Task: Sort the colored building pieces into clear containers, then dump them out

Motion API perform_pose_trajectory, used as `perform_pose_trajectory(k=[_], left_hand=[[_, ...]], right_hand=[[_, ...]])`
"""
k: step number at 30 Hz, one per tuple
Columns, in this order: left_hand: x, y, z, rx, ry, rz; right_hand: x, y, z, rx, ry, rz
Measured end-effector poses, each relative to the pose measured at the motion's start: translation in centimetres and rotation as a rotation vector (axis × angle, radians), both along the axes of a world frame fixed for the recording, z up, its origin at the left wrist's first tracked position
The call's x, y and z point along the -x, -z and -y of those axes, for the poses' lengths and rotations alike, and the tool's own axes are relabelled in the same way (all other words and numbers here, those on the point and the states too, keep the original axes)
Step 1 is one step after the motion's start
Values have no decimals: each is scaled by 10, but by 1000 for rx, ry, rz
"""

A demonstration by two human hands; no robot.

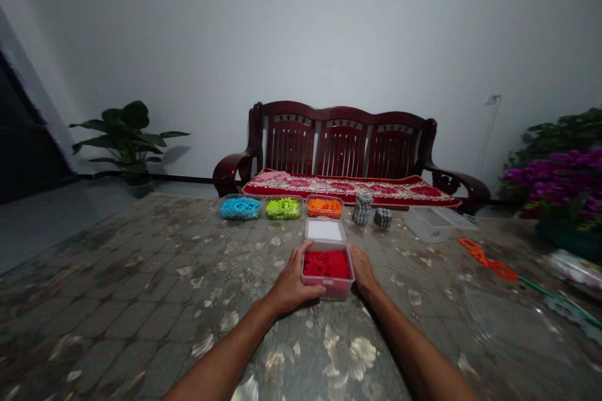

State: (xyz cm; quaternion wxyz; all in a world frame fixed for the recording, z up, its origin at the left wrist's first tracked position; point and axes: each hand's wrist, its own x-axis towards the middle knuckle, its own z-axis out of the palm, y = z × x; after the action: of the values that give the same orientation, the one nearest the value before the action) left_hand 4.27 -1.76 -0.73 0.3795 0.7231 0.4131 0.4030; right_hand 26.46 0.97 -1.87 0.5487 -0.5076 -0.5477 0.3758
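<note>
A clear plastic box (335, 289) filled with red plastic pieces (326, 264) rests on the patterned tablecloth in front of me. Its hinged lid (325, 230) is tipped back, away from me, with a white inner face showing. My left hand (295, 280) grips the box's left side, thumb along the front wall. Against the right side lies my right hand (362, 267), its fingers partly hidden behind the box. Beyond the lid stand tubs of blue pieces (240, 207), green pieces (282, 207) and orange pieces (325, 207).
Grey stacked pieces (362, 210) and a shorter grey stack (382, 218) stand right of the tubs. Farther right are an open clear container (429, 225), linked orange pieces (486, 259), a transparent lid (515, 319) and purple flowers (559, 182). A wooden bench (341, 138) stands behind the table.
</note>
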Motion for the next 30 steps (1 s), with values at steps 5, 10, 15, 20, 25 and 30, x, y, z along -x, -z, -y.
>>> perform_pose_trajectory(k=[5, 10, 15, 20, 25, 30], left_hand=[[0, 2, -4, -24, -8, 22], [-2, 2, -7, -39, 1, 13], [-3, 1, -9, -80, -20, -9], [-4, 0, -8, -103, -19, -15], [-4, -2, -6, -87, -24, -28], [-4, -1, -8, -84, -37, -47]], right_hand=[[0, 3, -4, -21, 60, 104], [1, 2, -6, -47, 90, 119], [3, 0, -6, -61, 112, 123], [5, -3, -6, -65, 153, 125], [6, -4, -7, -62, 172, 118], [7, -5, -7, -66, 169, 102]])
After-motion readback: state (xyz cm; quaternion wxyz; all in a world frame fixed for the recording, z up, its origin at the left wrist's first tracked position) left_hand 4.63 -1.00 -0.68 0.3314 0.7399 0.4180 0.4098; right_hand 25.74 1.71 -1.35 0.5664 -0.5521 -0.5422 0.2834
